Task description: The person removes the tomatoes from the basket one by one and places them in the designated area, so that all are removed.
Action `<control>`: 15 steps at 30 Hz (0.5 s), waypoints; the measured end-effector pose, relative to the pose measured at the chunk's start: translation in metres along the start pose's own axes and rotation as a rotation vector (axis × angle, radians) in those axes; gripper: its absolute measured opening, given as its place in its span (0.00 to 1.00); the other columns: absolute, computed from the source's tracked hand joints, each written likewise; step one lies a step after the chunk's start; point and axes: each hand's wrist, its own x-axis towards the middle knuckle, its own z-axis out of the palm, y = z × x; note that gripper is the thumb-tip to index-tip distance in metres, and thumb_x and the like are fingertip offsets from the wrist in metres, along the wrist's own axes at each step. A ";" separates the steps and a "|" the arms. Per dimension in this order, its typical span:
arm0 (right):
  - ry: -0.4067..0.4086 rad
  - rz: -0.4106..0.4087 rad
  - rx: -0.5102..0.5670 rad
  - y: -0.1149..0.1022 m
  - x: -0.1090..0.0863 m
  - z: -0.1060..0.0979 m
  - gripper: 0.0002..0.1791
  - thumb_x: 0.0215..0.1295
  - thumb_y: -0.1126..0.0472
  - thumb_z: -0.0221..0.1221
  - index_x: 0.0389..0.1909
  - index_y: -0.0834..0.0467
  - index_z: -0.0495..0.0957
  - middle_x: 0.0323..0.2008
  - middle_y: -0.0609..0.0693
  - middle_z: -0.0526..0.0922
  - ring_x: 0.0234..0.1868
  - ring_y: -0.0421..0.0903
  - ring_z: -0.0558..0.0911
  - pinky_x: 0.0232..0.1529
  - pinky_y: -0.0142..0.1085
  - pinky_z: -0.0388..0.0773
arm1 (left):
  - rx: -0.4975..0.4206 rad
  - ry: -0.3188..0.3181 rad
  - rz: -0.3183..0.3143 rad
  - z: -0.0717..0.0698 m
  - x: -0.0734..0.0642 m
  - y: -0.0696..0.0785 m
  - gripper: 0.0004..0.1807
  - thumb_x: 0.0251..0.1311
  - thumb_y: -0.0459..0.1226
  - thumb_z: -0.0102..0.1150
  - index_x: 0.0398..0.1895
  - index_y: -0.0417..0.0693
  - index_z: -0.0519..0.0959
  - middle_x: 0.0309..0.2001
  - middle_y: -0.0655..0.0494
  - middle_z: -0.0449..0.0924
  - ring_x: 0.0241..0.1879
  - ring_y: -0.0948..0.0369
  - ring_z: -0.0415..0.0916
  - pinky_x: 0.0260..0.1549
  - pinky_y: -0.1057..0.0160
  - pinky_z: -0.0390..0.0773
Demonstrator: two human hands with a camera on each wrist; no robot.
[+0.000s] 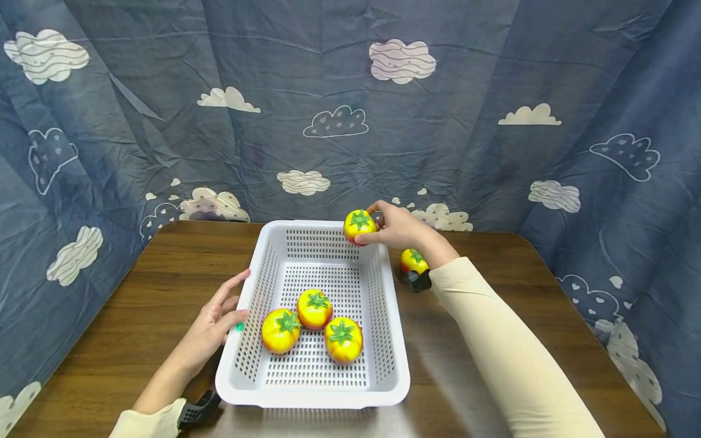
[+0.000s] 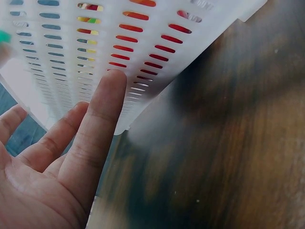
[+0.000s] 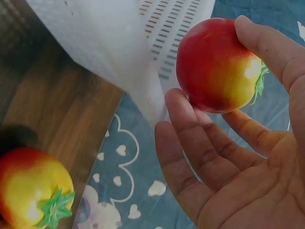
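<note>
Over the far right corner of the white perforated basket (image 1: 313,398), my right hand (image 1: 402,226) holds a yellow-and-red tomato (image 1: 358,225) with a green leafy top. In the right wrist view the thumb and fingers pinch that tomato (image 3: 217,67) beside the basket's wall. My left hand (image 1: 210,325) rests against the basket's left side, its fingers fairly straight; the left wrist view shows the fingertips at the slotted wall (image 2: 143,62). Inside the basket sit three similar tomatoes, one left (image 1: 280,331), one behind (image 1: 314,309) and one right (image 1: 343,340).
Another tomato (image 1: 413,261) stands on the wooden table (image 1: 465,340) right of the basket, partly hidden by the right wrist. A blue curtain (image 1: 285,73) with cloud prints hangs behind the table's far edge.
</note>
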 end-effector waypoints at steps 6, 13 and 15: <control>0.035 0.007 -0.005 0.011 -0.006 -0.007 0.44 0.57 0.36 0.67 0.68 0.54 0.64 0.48 0.57 0.80 0.48 0.53 0.78 0.50 0.44 0.77 | 0.001 0.003 -0.009 0.000 0.000 0.000 0.36 0.75 0.36 0.47 0.81 0.65 0.47 0.66 0.29 0.65 0.46 0.54 0.86 0.34 0.45 0.88; 0.040 0.031 0.065 0.025 -0.013 -0.014 0.45 0.56 0.36 0.69 0.68 0.53 0.63 0.51 0.57 0.80 0.49 0.54 0.79 0.47 0.42 0.80 | 0.003 0.003 -0.008 0.000 0.000 0.000 0.36 0.75 0.36 0.47 0.81 0.64 0.47 0.66 0.29 0.66 0.46 0.54 0.85 0.34 0.45 0.88; 0.040 0.031 0.056 0.031 -0.014 -0.017 0.46 0.56 0.35 0.68 0.69 0.53 0.63 0.51 0.58 0.79 0.48 0.54 0.79 0.45 0.41 0.80 | 0.005 0.004 -0.010 0.000 0.000 0.000 0.36 0.75 0.36 0.47 0.81 0.64 0.47 0.66 0.29 0.66 0.46 0.54 0.85 0.35 0.45 0.88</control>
